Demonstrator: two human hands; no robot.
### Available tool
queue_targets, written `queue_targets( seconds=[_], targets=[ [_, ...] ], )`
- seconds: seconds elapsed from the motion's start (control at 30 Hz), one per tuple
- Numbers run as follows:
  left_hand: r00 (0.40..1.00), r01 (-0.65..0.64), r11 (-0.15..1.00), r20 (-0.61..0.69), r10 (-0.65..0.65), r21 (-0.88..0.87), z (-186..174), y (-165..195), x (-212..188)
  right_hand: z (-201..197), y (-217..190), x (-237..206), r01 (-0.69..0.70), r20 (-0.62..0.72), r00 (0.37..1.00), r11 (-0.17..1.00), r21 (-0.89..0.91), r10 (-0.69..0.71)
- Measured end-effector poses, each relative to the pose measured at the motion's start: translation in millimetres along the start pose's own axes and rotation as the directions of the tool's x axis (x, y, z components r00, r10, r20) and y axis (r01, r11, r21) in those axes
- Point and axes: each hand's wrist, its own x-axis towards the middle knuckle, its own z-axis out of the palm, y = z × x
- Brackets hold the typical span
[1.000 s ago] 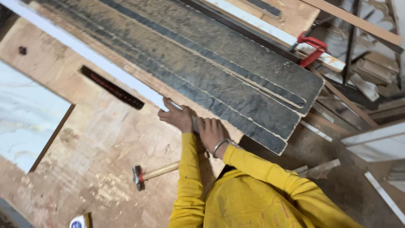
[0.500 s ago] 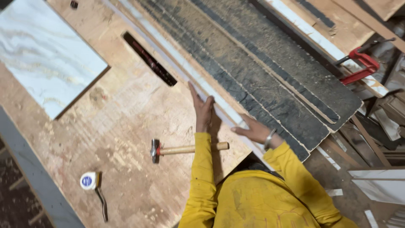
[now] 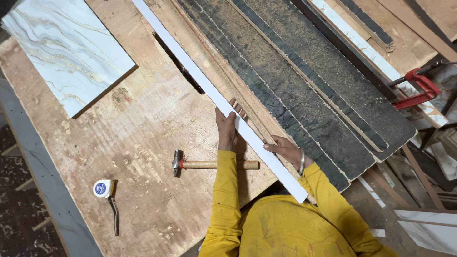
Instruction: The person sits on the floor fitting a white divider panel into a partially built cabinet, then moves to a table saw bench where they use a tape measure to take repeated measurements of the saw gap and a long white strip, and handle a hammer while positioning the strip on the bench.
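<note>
I have both hands on the long, narrow white laminate strip (image 3: 223,102), which lies diagonally across the worn plywood counter (image 3: 143,143), its near end jutting just past the counter's edge toward my yellow-sleeved body. My left hand (image 3: 227,126) presses flat on the strip partway along it, fingers (image 3: 236,105) spread over its top face rather than wrapped around it; my right hand (image 3: 285,151) grips the strip closer to the near end, its fingers curled onto the edge, a metal bangle at the wrist. As I judge it, I am at the positioning stage: lining the strip up along the counter beside the stack of dark, rough-surfaced boards (image 3: 304,90) that lie just to its right. The next move, I think, calls for steady, even pressure from both hands so the thin strip does not bow or skid off its line. The wooden-handled hammer (image 3: 214,164) rests just beside my left forearm, within easy reach, and the small white tape measure (image 3: 102,188) sits farther left. A marbled white tile panel (image 3: 66,47) lies well apart at the far left corner, and a red clamp (image 3: 421,88) holds boards at the right.
</note>
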Motion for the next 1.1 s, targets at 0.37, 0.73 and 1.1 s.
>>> queue_targets(
  seconds=[0.37, 0.73, 1.1],
  targets=[
    [0.967, 0.192, 0.924, -0.225, -0.120, 0.330, 11, 10, -6, 12, -9, -9, -0.149, -0.278, 0.961, 0.857, -0.494, 0.007],
    [0.988, -0.011, 0.818, -0.118, 0.096, 0.575, 11, -18, -4, 31, 3, -16, -0.225, -0.257, 0.777, 0.128, -0.966, -0.574],
    [0.957, 0.175, 0.966, -0.263, -0.122, 0.189, 29, 30, -50, 33, -14, 4, -0.147, -0.380, 0.849, 0.527, -0.837, -0.367]
  ],
)
